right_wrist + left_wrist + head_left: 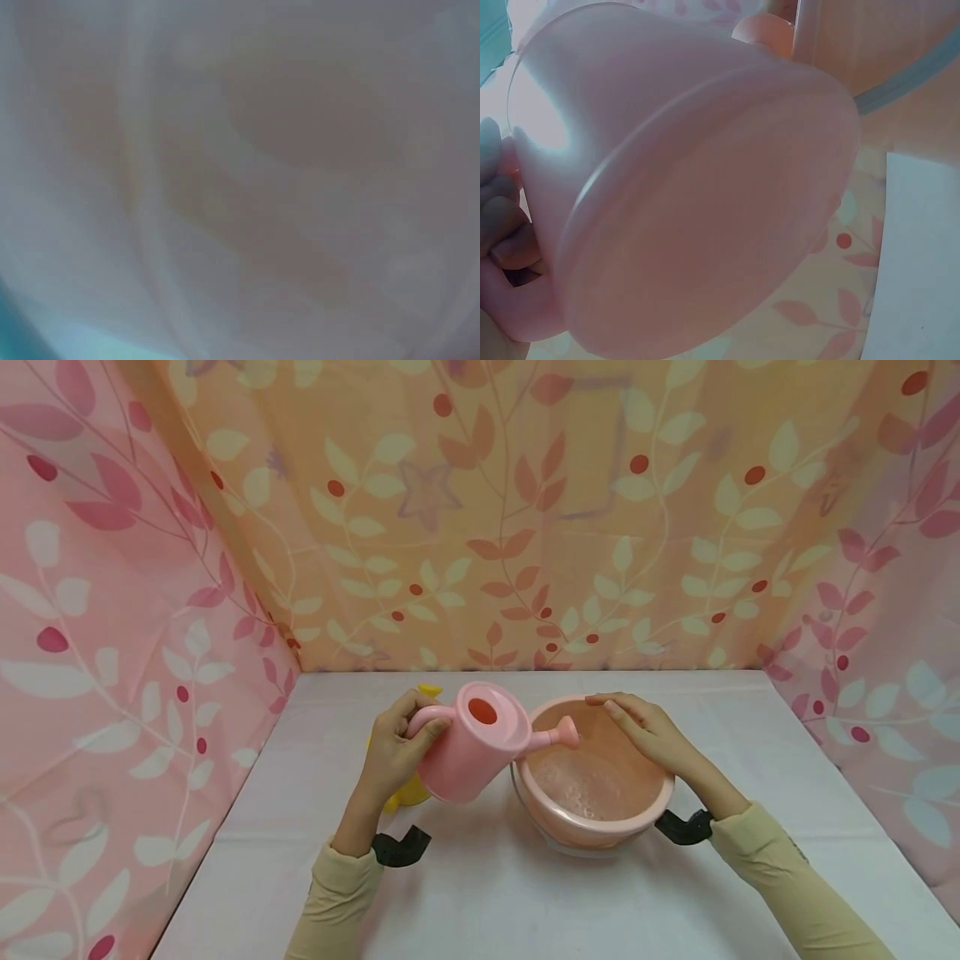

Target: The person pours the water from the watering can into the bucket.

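Observation:
My left hand (397, 739) grips the handle of a pink watering can (467, 752), held up and tilted right. Its spout head (567, 732) reaches over the left rim of a peach-pink bucket (600, 831). Water-like shine and bubbles show at the bucket's bottom. My right hand (652, 731) holds the bucket's far right rim, thumb on the inner side. In the left wrist view the can's base (712, 225) fills the middle, with curled fingers (506, 225) at the handle. The right wrist view is blurred, showing only a pale bucket surface (300, 225).
A yellow object (411, 789), mostly hidden, stands behind my left hand and the can. A white cloth covers the table (465, 902). Patterned curtains (487, 527) close off the back and both sides. The bucket's grey carrying handle (911, 79) hangs along its side.

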Demonstrator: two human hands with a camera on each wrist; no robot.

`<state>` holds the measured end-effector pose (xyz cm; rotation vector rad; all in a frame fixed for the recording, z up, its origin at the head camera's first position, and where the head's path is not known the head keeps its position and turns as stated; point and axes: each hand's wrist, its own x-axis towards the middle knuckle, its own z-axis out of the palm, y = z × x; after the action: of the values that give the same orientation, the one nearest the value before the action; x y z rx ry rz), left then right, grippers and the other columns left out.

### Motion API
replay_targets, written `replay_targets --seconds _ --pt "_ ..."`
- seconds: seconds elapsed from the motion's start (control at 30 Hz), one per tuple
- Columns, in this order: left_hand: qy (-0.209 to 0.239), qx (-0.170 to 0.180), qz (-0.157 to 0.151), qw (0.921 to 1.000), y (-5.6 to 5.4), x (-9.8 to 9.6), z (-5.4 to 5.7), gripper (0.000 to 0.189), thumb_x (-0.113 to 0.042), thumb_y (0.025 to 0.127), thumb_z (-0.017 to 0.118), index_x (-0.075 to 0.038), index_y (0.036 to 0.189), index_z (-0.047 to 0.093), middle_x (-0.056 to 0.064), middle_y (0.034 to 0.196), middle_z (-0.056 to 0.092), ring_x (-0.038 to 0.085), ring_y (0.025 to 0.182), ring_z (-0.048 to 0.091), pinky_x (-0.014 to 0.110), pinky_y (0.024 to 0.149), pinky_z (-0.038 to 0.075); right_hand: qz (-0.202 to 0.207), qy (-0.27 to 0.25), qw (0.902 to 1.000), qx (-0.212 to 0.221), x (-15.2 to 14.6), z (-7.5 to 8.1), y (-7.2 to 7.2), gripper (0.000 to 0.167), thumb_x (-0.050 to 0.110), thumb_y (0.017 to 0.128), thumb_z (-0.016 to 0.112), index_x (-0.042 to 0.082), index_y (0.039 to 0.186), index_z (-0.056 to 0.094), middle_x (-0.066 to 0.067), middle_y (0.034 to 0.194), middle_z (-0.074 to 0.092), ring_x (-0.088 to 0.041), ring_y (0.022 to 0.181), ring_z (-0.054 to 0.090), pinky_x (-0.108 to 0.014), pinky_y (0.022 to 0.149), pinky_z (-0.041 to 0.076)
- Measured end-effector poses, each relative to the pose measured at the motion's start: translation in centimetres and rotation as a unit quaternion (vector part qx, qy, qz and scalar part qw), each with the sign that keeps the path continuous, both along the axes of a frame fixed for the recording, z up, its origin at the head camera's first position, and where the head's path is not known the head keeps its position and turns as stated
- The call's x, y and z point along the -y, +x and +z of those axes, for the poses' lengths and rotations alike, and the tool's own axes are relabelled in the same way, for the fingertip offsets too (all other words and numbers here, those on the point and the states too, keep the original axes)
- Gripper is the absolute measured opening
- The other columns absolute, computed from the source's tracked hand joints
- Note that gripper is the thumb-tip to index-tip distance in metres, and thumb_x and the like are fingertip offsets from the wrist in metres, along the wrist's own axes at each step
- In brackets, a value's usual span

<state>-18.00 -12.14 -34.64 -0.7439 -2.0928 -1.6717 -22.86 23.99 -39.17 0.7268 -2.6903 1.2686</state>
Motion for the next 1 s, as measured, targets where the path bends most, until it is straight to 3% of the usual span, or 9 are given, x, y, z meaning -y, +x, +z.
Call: replay_targets --seconds 0.17,0.37,0.57,0.77,1.0 --pt "-0.001 0.015 0.003 0.9999 0.5 -0.2 0.7 0.011 0.007 0.082 0.063 0.004 0.09 0.055 0.011 0.078 0.059 0.011 0.071 0.054 0.022 0.065 0.05 0.0 -0.004 1.0 0.008 0.4 0.8 0.6 0.031 0.019 0.1 0.04 0.015 0.126 0.056 -0.004 0.128 0.057 -0.024 0.124 0.046 -0.049 0.101 0.034" --pt "-0.011 0.023 0.009 0.9996 0.9 -0.4 0.9 0.01 0.005 0.084 0.062 0.004 0.091 0.055 0.013 0.079 0.057 0.012 0.071 0.052 0.022 0.064 0.049 0.002 -0.001 0.9999 0.017 0.2 0.6 0.4 0.031 0.02 0.101 0.04 0.015 0.127 0.055 -0.005 0.129 0.056 -0.026 0.125 0.045 -0.052 0.102 0.033" --pt "-0.013 0.022 0.004 0.9997 -0.3 -0.2 -0.5 0.012 0.001 0.084 0.063 -0.002 0.094 0.057 0.009 0.081 0.059 0.016 0.071 0.054 0.025 0.064 0.05 0.001 0.003 0.9998 0.019 -0.1 0.2 0.1 0.032 0.023 0.101 0.039 0.017 0.128 0.055 -0.005 0.13 0.055 -0.026 0.126 0.044 -0.053 0.102 0.032" --pt "-0.021 0.023 -0.004 0.9995 -0.4 -0.1 -0.4 0.013 -0.007 0.086 0.064 -0.005 0.097 0.058 0.007 0.086 0.062 0.018 0.075 0.057 0.028 0.067 0.052 0.002 0.001 0.9997 0.026 -0.1 0.3 0.1 0.032 0.023 0.101 0.039 0.016 0.128 0.055 -0.006 0.131 0.054 -0.028 0.126 0.043 -0.055 0.102 0.031" --pt "-0.029 0.036 -0.004 0.9989 -0.3 -0.2 -0.1 0.015 -0.005 0.085 0.065 -0.004 0.098 0.058 0.009 0.09 0.062 0.018 0.078 0.057 0.027 0.069 0.052 -0.001 0.002 0.9998 0.018 0.0 0.2 0.1 0.031 0.022 0.101 0.04 0.017 0.127 0.056 -0.004 0.129 0.055 -0.026 0.125 0.045 -0.053 0.102 0.033"
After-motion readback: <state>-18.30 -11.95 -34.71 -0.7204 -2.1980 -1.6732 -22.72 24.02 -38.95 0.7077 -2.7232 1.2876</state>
